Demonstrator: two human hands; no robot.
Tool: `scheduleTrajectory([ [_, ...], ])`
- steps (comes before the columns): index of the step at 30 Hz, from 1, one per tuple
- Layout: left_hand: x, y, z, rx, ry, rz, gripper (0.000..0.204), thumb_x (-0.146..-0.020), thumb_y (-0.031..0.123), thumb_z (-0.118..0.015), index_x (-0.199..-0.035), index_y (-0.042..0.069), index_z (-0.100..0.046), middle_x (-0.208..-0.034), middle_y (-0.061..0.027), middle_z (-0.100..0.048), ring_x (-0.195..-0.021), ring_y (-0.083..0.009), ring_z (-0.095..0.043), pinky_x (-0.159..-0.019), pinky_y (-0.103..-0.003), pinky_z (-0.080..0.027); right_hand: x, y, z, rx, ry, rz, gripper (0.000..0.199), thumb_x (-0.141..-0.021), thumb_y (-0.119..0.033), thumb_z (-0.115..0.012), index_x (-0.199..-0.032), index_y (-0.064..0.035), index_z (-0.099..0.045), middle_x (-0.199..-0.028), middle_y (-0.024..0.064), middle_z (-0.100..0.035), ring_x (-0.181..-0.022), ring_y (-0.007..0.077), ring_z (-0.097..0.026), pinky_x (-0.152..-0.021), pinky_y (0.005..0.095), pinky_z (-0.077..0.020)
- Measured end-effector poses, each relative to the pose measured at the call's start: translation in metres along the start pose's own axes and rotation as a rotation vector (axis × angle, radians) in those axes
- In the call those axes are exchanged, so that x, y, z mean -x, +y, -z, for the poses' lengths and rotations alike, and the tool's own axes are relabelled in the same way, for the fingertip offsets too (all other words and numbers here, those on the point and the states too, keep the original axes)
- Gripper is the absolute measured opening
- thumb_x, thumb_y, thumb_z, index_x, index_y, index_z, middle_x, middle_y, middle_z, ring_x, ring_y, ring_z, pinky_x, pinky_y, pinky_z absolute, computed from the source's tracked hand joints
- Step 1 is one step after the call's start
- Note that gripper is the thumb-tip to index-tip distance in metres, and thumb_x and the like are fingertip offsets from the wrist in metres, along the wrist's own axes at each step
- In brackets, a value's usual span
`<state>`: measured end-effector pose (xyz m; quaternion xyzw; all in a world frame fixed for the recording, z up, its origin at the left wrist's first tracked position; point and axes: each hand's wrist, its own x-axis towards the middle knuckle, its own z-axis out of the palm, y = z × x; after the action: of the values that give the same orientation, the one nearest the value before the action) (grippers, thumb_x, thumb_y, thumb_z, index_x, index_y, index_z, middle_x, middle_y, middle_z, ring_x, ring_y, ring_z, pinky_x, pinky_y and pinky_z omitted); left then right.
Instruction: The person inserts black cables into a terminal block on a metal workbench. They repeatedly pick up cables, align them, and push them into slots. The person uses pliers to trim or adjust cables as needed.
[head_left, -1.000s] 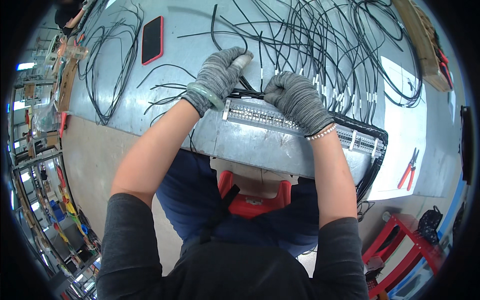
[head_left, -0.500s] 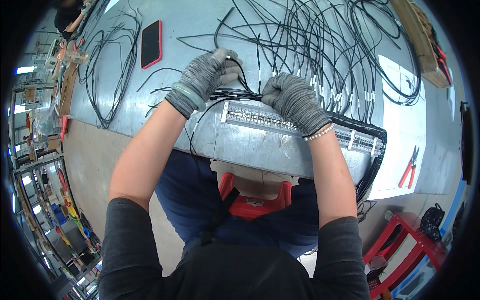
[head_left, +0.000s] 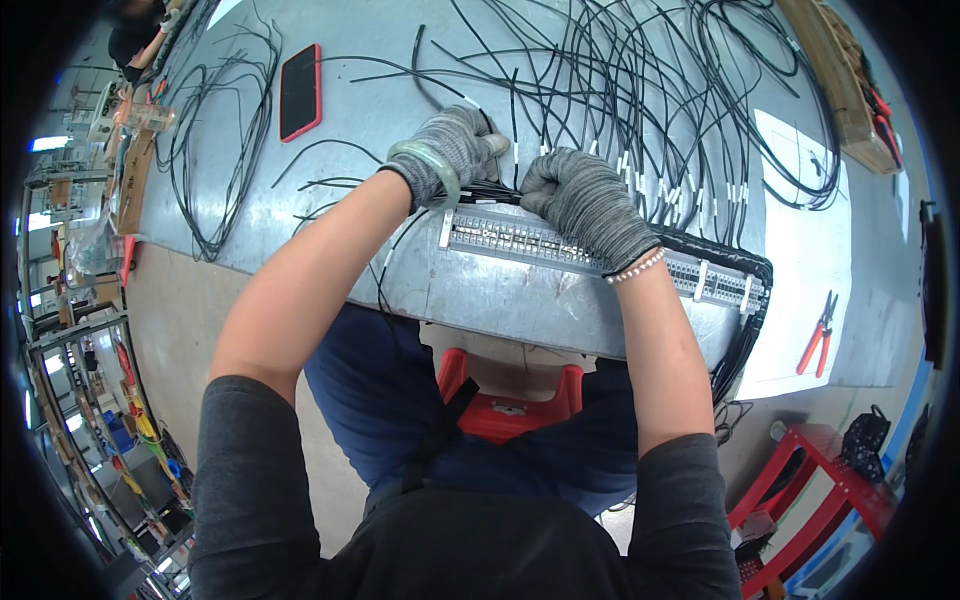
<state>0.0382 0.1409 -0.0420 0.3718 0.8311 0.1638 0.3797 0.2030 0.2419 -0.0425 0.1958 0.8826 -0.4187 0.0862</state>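
My left hand, in a grey knit glove with a pale green bangle at the wrist, is closed on a black wire. That wire bends over its fingers and carries a white sleeve. To its right my right hand, gloved alike, has its fingers curled round a bundle of black wires; the fingertips are partly hidden. Just below the bundle, a long terminal block strip lies along the table's near edge. Several wires with white sleeves fan out beyond my right hand.
On the metal table lie a phone in a red case, coiled wires, a paper sheet and red-handled pliers. A wooden box stands far right. Below are a red stool and a red cart.
My left hand has moved right and slightly down, nearer my right hand. The wire it holds now trails away to the upper left. My right hand stays almost in place.
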Motion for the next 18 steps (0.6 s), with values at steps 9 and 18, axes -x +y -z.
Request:
scheduleTrajectory([
  [9, -0.023, 0.006, -0.019, -0.056, 0.082, 0.008, 0.027, -0.086, 0.029, -0.066, -0.091, 0.003, -0.067, -0.065, -0.0065, -0.063, -0.056, -0.0136, -0.06, -0.051, -0.028, -0.05, -0.001, -0.005, 0.0, 0.052, -0.009, 0.01, 0.016, -0.076, -0.02, -0.072, -0.086, -0.0083, -0.067, -0.08, 0.0108, -0.066, -0.078, 0.0247, -0.065, -0.075, 0.0355, -0.0517],
  [18, 0.021, 0.012, -0.012, 0.626, 0.088, -0.035, 0.029, -0.094, 0.026, -0.056, -0.107, 0.002, -0.064, -0.087, -0.0076, -0.066, -0.075, -0.0115, -0.062, -0.067, -0.024, -0.054, 0.001, -0.004, -0.001, -0.012, 0.026, 0.014, 0.019, -0.076, -0.02, -0.073, -0.091, -0.0083, -0.069, -0.084, 0.0106, -0.068, -0.081, 0.0237, -0.066, -0.077, 0.0336, -0.0522],
])
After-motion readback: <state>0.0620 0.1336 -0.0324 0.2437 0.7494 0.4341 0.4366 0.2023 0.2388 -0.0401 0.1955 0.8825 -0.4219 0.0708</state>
